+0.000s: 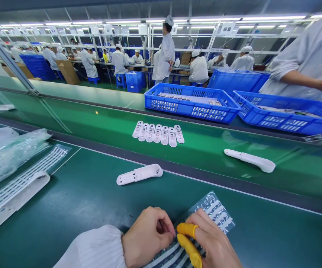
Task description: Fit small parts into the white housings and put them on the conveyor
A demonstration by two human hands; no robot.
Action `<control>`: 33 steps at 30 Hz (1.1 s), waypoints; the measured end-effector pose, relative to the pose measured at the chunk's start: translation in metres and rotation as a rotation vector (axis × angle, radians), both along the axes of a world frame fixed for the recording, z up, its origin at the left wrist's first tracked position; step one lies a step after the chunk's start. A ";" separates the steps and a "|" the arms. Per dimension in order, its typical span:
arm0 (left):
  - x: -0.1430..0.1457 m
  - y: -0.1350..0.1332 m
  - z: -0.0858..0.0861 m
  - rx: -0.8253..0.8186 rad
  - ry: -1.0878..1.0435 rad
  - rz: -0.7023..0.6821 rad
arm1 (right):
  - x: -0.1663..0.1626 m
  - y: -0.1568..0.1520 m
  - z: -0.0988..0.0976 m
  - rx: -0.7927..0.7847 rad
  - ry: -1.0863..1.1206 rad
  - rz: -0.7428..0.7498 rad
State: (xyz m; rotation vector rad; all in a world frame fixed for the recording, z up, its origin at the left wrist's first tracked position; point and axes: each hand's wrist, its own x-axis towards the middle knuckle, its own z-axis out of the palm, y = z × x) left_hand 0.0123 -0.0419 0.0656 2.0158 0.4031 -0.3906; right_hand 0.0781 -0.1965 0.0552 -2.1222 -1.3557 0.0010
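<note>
At the bottom edge both my hands meet over a clear sheet of small white label stickers (215,210) lying on the dark green bench. My left hand (147,238), in a white striped sleeve, is curled with fingertips pinched on the sheet's near part. My right hand (213,242) wears yellow finger cots on thumb and forefinger and pinches at the same spot. A white plastic handle shell (139,174) lies on the bench just beyond them.
A row of white oval labels (158,133) and another white shell (250,160) sit on the green conveyor. Blue crates (191,108) stand behind it; a co-worker's arm (311,82) reaches at right. Bagged parts (10,154) and sticker strips (16,186) lie left.
</note>
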 end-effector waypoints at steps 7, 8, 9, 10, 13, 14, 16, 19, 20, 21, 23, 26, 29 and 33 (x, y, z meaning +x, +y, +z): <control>-0.002 -0.004 -0.002 -0.051 0.006 0.042 | -0.003 -0.001 -0.008 -0.009 -0.062 -0.012; -0.003 -0.004 -0.003 -0.038 -0.001 0.038 | -0.003 -0.001 -0.009 -0.004 -0.075 -0.011; -0.003 -0.004 -0.005 -0.021 -0.008 0.033 | -0.003 0.000 -0.010 -0.003 -0.079 -0.012; -0.003 -0.004 -0.006 0.002 -0.016 0.026 | -0.003 0.000 -0.009 -0.005 -0.078 -0.018; -0.005 -0.005 -0.009 0.099 -0.019 0.002 | 0.000 0.000 -0.004 -0.032 -0.057 -0.051; -0.006 -0.006 -0.009 0.134 -0.012 -0.009 | 0.002 -0.001 -0.002 -0.045 -0.043 -0.055; -0.009 -0.010 -0.006 0.217 -0.005 -0.021 | 0.007 -0.003 0.002 -0.067 -0.003 -0.049; -0.012 -0.012 0.003 0.373 -0.046 -0.066 | 0.015 -0.008 0.004 -0.075 0.036 -0.059; -0.013 -0.008 0.006 0.421 -0.073 -0.078 | 0.017 -0.009 0.005 -0.074 0.036 -0.064; -0.012 -0.001 0.010 0.472 -0.114 -0.083 | 0.019 -0.010 0.005 -0.072 0.031 -0.065; -0.010 0.021 0.014 0.606 -0.217 -0.049 | 0.023 -0.013 0.007 -0.065 0.024 -0.057; -0.007 0.069 0.013 0.905 -0.303 0.042 | 0.028 -0.016 0.010 -0.060 0.021 -0.070; -0.008 0.106 0.004 0.945 -0.273 0.077 | 0.032 -0.018 0.011 -0.039 0.004 -0.087; -0.014 0.117 -0.006 0.854 -0.264 0.036 | 0.035 -0.017 0.010 0.002 0.000 -0.091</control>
